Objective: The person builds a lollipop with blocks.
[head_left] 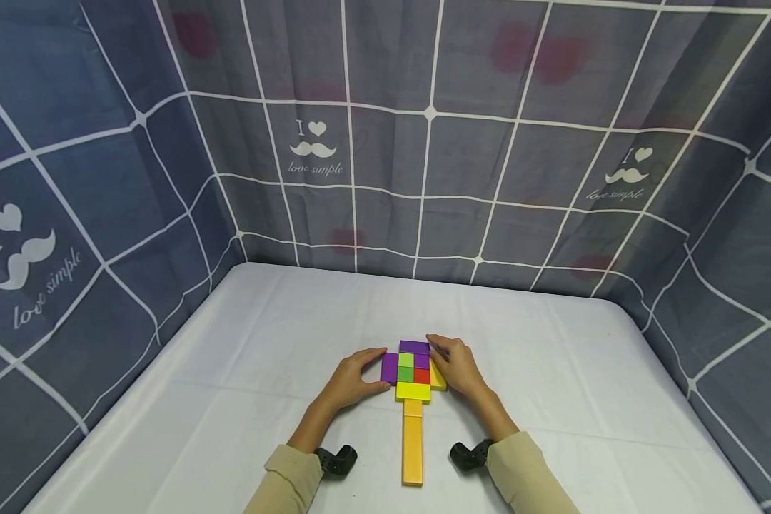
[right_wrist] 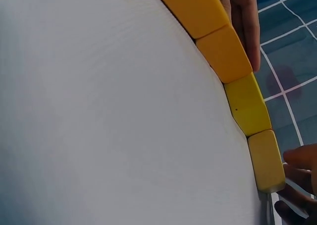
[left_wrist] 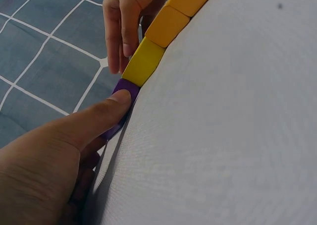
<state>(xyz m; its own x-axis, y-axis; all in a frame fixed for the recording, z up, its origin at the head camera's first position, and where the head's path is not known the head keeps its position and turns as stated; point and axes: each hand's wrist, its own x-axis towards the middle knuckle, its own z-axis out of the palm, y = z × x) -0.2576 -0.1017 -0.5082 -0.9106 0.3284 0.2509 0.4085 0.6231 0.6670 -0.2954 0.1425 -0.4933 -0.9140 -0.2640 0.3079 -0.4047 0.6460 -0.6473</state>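
In the head view, flat coloured blocks lie joined on the white tabletop. My left hand point(head_left: 352, 380) pinches the purple block point(head_left: 389, 368) at the left side, thumb at its near end and fingers at its far end. The left wrist view shows the thumb on that purple block point(left_wrist: 126, 86). On the other side my right hand point(head_left: 457, 365) rests by the yellow block point(head_left: 437, 378), partly covering it. Its fingertips reach toward the far purple block point(head_left: 414, 347). In the right wrist view the thumb stands beside the yellow block point(right_wrist: 266, 161); exact contact is unclear.
Between the hands lie green blocks point(head_left: 405, 373) and a red block point(head_left: 421, 375). A bright yellow block point(head_left: 413, 391) meets a small orange block point(head_left: 412, 407) and a long orange block point(head_left: 412, 450) running toward me. Grey checked curtains point(head_left: 385, 143) surround the white table point(head_left: 231, 343).
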